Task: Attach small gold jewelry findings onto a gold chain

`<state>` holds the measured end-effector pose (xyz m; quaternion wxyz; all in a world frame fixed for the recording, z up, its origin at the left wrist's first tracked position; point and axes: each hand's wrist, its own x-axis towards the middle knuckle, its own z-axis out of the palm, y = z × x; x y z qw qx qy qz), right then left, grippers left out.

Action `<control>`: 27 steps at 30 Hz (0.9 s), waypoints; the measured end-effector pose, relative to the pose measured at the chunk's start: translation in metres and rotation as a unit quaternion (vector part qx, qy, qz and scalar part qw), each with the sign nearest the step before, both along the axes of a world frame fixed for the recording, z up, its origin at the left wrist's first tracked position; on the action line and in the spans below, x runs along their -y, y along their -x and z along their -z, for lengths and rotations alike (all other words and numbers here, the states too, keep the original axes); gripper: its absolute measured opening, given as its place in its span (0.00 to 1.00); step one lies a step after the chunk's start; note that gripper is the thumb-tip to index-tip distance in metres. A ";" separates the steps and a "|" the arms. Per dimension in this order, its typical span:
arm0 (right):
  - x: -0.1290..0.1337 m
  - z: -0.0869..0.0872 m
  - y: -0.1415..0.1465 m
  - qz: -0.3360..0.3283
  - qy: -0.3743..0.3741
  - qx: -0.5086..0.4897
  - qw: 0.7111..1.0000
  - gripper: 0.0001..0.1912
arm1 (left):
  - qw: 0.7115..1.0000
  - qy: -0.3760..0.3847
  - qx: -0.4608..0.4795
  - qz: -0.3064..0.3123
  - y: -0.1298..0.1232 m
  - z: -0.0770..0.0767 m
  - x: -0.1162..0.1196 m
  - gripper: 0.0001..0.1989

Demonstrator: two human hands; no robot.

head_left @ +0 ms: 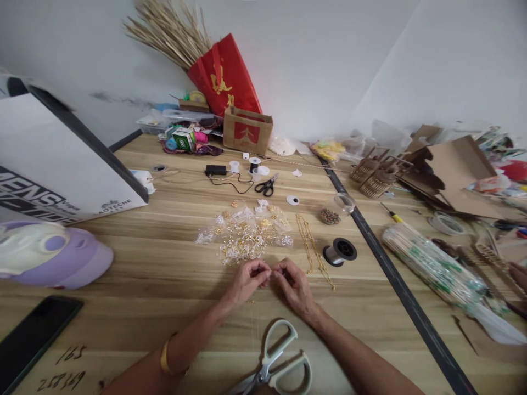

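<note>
My left hand and my right hand meet fingertip to fingertip over the table. Both are closed in a pinch; whatever lies between the fingers is too small to name. Just beyond them spreads a pile of clear and gold beads, with small plastic bags among it. A gold chain lies to the right, beside a spool of thin wire. Close to my forearms rest light-handled scissors, their blades partly cut off by the frame's lower edge.
Black scissors and a cup of brown beads lie farther back. A white box, a purple object and a phone stand left. Packed sticks lie right, near another person's hand. A red bag leans behind.
</note>
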<state>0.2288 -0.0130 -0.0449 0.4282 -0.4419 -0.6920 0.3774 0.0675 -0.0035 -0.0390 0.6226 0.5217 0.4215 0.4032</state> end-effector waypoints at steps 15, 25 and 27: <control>0.000 0.002 -0.001 -0.002 -0.010 0.009 1.000 0.08 | 1.000 0.009 0.004 0.010 0.000 0.001 -0.001 0.12; 0.004 0.001 -0.001 0.019 -0.095 0.059 0.994 0.06 | 0.999 0.026 0.020 0.002 0.000 0.008 -0.003 0.12; 0.004 0.001 -0.001 0.020 -0.097 0.061 0.993 0.05 | 1.000 0.023 0.019 0.001 0.000 0.007 -0.002 0.11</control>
